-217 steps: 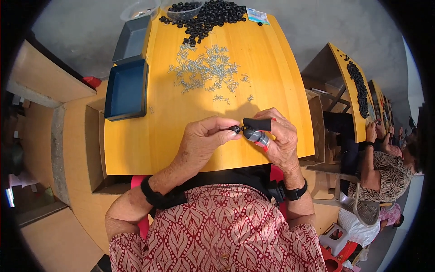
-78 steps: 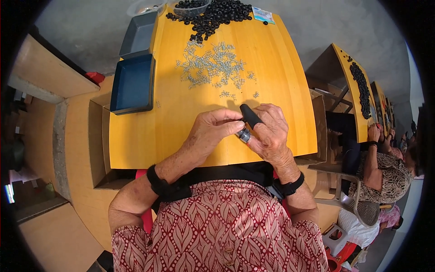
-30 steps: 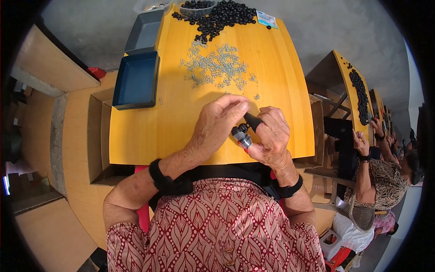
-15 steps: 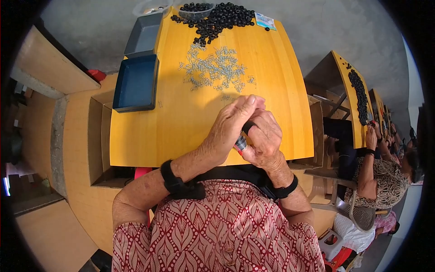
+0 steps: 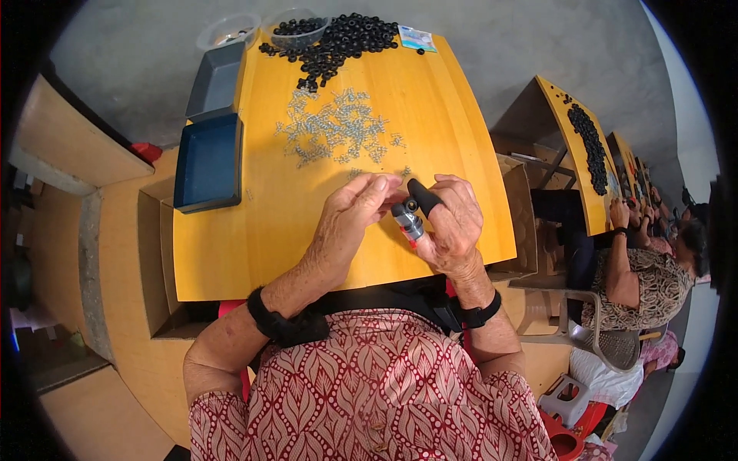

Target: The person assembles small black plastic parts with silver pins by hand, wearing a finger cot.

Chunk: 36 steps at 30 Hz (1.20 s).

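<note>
My right hand (image 5: 455, 223) pinches a small black ring-shaped part (image 5: 411, 205) between thumb and forefinger. A black sleeve (image 5: 424, 195) covers that forefinger; a grey-and-red wrap (image 5: 411, 225) seems to go round the thumb. My left hand (image 5: 354, 211) is half closed beside it, thumb along the curled fingers. Whatever lies inside is hidden. Both hands are over the near part of the yellow table (image 5: 284, 265). Beyond them spreads a loose patch of small silvery metal pieces (image 5: 334, 127), with a heap of black ring-shaped parts (image 5: 346, 42) farther back.
At the table's left edge stand a dark blue tray (image 5: 208, 201) and a grey tray (image 5: 217, 81). Clear plastic tubs (image 5: 229, 32) and a small printed packet (image 5: 417, 38) lie at the back. Another person (image 5: 646, 288) works at a table on the right.
My hands have drawn apart slightly, uncovering the black part in my right hand. My left hand is lower and farther left. The whole view has shifted a little.
</note>
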Tool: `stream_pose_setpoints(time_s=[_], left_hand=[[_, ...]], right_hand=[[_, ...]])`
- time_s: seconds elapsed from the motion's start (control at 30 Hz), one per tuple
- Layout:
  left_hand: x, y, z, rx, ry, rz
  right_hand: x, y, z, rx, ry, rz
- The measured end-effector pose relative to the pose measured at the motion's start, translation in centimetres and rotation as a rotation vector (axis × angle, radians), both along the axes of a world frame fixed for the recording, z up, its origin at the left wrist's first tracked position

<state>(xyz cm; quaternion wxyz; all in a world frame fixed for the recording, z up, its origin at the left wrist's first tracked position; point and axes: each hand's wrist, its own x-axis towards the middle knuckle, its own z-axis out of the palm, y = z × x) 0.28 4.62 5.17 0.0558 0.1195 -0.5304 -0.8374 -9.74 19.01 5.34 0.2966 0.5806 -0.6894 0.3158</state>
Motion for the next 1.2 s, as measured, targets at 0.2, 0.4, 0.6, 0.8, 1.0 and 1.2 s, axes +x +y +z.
stream_pose_setpoints(time_s=[0.2, 0.4, 0.6, 0.8, 1.0, 1.2], left_hand=[[-0.4, 0.2, -1.0, -0.004, -0.053, 0.006], [-0.5, 0.8, -0.8, 0.017, -0.035, -0.034], [0.3, 0.3, -1.1, -0.108, 0.002, 0.108], [-0.5, -0.3, -0.4, -0.186, 0.058, 0.055], [0.6, -1.1, 0.6, -0.283, 0.000, 0.101], [2.8, -4.3, 3.2, -0.297, 0.041, 0.224]], right_hand=[[-0.8, -0.1, -0.3, -0.018, 0.001, -0.050], [-0.9, 1.2, 0.0, -0.019, 0.016, -0.084], [-0.3, 0.2, -0.5, -0.088, 0.002, 0.011], [-0.2, 0.4, -0.5, -0.080, 0.030, 0.035], [-0.1, -0.8, -1.2, -0.098, -0.010, 0.085], [0.0, 1.1, -0.5, 0.036, -0.056, 0.012]])
